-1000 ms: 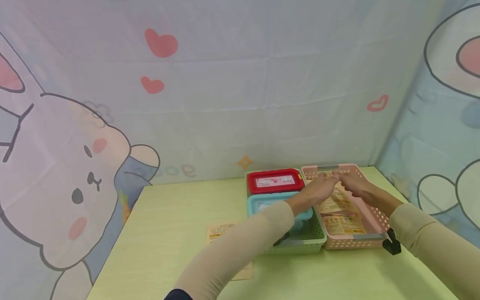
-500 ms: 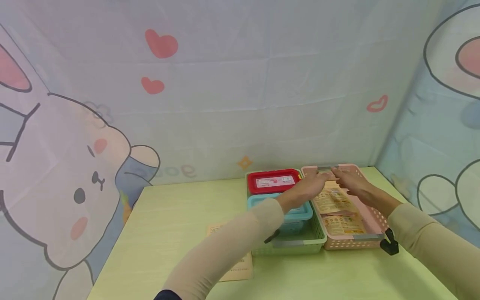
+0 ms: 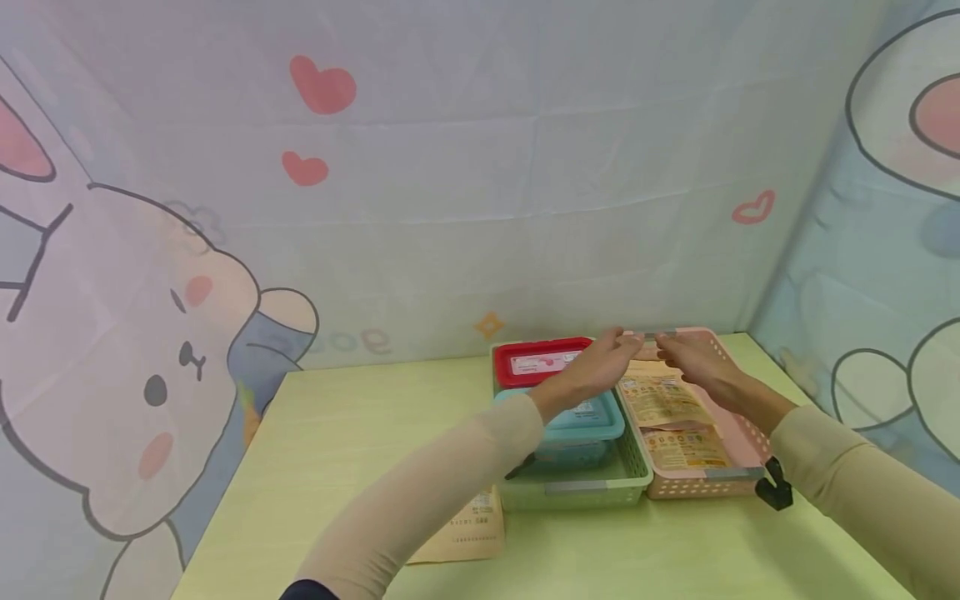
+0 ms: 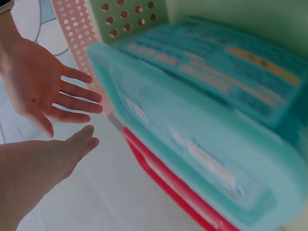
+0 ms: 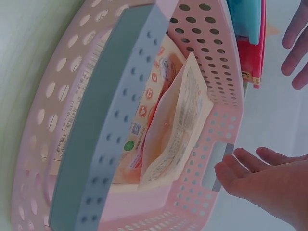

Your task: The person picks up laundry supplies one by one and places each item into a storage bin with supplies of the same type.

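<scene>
My left hand (image 3: 597, 367) hovers over the inner side of the green basket (image 3: 585, 496), fingers outstretched, holding nothing. Near the far end of the pink basket (image 3: 738, 442), my right hand (image 3: 701, 362) is raised with loosely extended fingers and nothing in it. A gap separates the two hands; in the left wrist view the right palm (image 4: 38, 79) faces the left hand (image 4: 43, 163). Two tan printed packets (image 3: 663, 400) lie in the pink basket, overlapping. The green basket holds a red-lidded box (image 3: 536, 364) behind a teal-lidded box (image 3: 585, 425), partly covered by my left forearm.
Another tan packet (image 3: 468, 533) lies on the pale yellow-green table (image 3: 352, 433), left of the green basket and partly under my left sleeve. The baskets stand side by side at the table's right. A printed cloth (image 3: 480, 208) hangs behind.
My hands were together over the pink basket and have parted. The left has moved left towards the red-lidded box; the right has shifted slightly left. Packets and boxes have stayed put.
</scene>
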{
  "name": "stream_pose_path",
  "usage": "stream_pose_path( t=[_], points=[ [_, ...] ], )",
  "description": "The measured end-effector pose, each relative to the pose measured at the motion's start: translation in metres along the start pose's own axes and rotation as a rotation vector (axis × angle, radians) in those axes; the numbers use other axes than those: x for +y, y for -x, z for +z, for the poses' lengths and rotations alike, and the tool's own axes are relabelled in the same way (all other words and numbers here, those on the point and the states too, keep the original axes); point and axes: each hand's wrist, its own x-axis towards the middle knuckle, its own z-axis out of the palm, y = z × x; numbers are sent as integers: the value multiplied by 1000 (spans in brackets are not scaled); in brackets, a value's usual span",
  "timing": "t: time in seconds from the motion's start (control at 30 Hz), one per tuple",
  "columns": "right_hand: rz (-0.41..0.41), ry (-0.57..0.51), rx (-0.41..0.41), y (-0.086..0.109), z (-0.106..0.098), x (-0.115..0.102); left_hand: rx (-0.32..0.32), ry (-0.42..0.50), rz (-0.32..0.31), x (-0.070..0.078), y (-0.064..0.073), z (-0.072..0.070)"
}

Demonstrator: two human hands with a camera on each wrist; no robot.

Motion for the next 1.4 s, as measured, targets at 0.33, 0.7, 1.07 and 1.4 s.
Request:
stream_pose_path(
  t=[0.33, 0.7, 1.07, 1.4],
  points=[
    [-46, 40, -2, 7, 8, -9, 38, -81, 109, -12, 8, -21],
    [-83, 138, 1, 3, 23, -15, 120, -206, 151, -28, 17, -46],
    [-129, 151, 29, 3, 28, -22, 93, -271, 143, -37, 20, -69],
    [-124, 179, 26, 2, 35, -39, 79, -410, 121, -46, 27, -89]
  ],
)
